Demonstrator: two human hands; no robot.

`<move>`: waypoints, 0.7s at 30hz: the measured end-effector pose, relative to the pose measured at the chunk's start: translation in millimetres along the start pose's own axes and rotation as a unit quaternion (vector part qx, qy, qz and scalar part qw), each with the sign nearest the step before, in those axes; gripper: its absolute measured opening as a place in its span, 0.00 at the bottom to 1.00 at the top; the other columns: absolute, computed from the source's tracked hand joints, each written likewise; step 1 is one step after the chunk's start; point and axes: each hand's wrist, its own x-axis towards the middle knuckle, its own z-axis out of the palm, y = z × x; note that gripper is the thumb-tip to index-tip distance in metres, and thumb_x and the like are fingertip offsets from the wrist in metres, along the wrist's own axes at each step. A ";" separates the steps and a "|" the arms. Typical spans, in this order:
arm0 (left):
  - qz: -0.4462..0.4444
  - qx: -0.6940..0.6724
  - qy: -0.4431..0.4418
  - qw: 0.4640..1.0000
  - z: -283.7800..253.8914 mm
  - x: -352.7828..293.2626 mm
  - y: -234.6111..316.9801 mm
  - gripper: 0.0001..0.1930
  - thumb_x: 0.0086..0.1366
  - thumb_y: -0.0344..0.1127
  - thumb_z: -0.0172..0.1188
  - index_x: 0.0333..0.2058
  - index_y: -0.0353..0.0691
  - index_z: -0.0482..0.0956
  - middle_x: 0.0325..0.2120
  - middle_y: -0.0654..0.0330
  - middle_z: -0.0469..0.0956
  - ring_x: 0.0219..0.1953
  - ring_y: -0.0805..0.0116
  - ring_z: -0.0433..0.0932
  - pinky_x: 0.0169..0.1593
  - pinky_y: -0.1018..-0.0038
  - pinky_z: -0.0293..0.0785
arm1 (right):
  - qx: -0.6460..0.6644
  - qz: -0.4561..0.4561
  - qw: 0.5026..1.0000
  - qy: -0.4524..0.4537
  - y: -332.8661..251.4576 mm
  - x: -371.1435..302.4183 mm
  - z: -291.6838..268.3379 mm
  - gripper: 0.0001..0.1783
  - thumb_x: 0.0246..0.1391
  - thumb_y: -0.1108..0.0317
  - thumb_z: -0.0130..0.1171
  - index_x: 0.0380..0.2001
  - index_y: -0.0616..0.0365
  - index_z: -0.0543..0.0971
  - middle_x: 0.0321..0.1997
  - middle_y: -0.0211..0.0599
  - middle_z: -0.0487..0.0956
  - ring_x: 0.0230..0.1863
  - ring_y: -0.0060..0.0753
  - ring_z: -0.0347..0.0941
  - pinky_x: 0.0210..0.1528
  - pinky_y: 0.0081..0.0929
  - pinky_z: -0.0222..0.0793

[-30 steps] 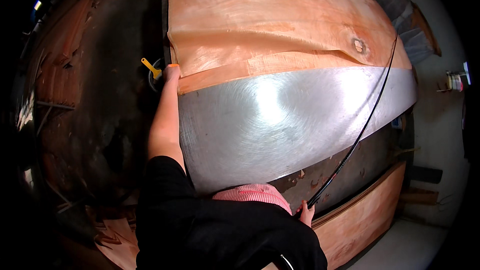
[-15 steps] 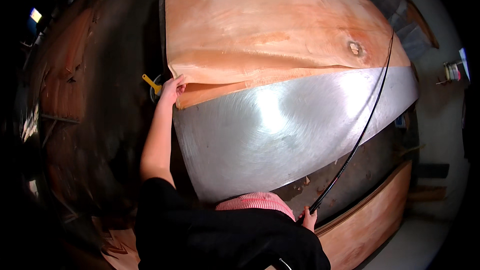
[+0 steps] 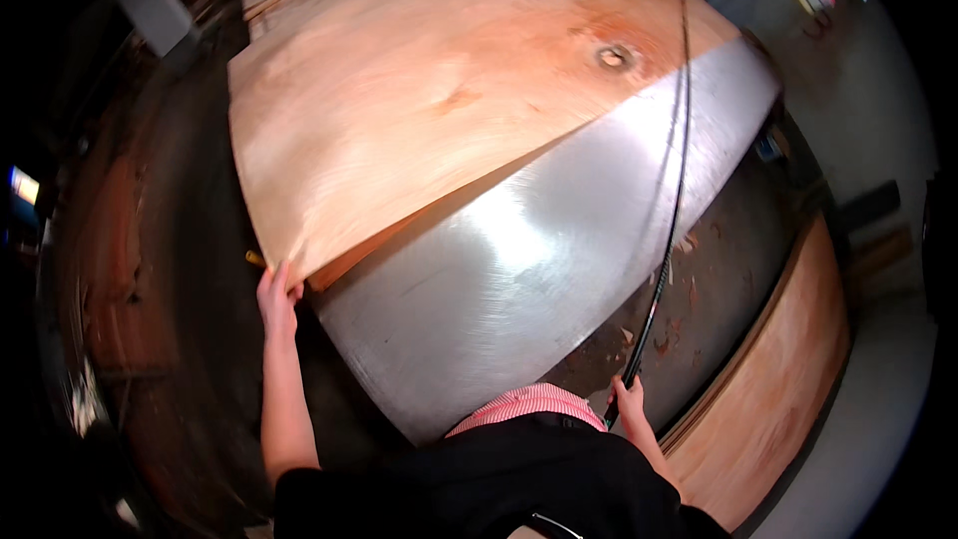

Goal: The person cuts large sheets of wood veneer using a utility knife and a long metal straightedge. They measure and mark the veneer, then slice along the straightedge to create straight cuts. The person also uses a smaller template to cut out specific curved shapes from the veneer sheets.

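Observation:
My left hand (image 3: pixel 279 297) is closed on the near left corner of a large reddish-tan wood veneer sheet (image 3: pixel 399 110). That sheet has a knot hole toward its right side, and its near edge is lifted, with more veneer showing beneath. A bare, shiny metal tabletop (image 3: pixel 469 309) lies between the sheet and me. In my right hand (image 3: pixel 629 401), close to my waist, is the thick end of a long black rod (image 3: pixel 659 284). The rod's thin part bends up across the metal, and its tip reaches over the far right of the veneer.
A stack of veneer sheets (image 3: pixel 768 379) stands low at my right, with wood scraps (image 3: pixel 664 324) on the floor beside it. More reddish veneer (image 3: pixel 110 269) is at the left. A yellow handle (image 3: pixel 255 259) pokes out near my left hand.
My left hand has drawn the veneer corner nearer to me, and the wrinkled near edge looks smoother. The view has turned. My right hand still grips the rod.

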 end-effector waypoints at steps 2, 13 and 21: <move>-0.014 -0.015 -0.040 0.999 -20.2 -20.2 -29.0 0.08 0.57 0.36 0.50 0.31 0.38 0.68 0.18 0.63 0.68 0.15 0.79 0.63 0.17 0.85 0.57 | 0.020 -0.012 1.000 0.000 -0.3 -2.0 -1.7 0.08 0.46 0.69 0.51 0.24 0.57 0.63 0.12 0.29 0.64 0.10 0.22 0.62 0.13 0.19 0.59; -0.429 0.087 -0.220 0.872 -46.2 -174.9 -215.1 0.07 0.57 0.35 0.47 0.28 0.38 0.69 0.22 0.54 0.74 0.18 0.71 0.71 0.20 0.80 0.68 | 0.193 0.002 0.981 -0.034 -22.9 -19.6 0.7 0.08 0.47 0.67 0.51 0.25 0.57 0.65 0.13 0.26 0.63 0.11 0.18 0.59 0.13 0.18 0.57; -0.307 0.451 -0.438 0.715 -25.6 -202.7 -232.4 0.22 0.59 0.49 0.43 0.26 0.33 0.75 0.19 0.60 0.74 0.23 0.76 0.71 0.28 0.77 0.66 | 0.263 0.017 0.962 -0.069 -33.9 -24.6 6.3 0.11 0.53 0.60 0.44 0.28 0.57 0.66 0.16 0.27 0.64 0.14 0.20 0.60 0.17 0.18 0.58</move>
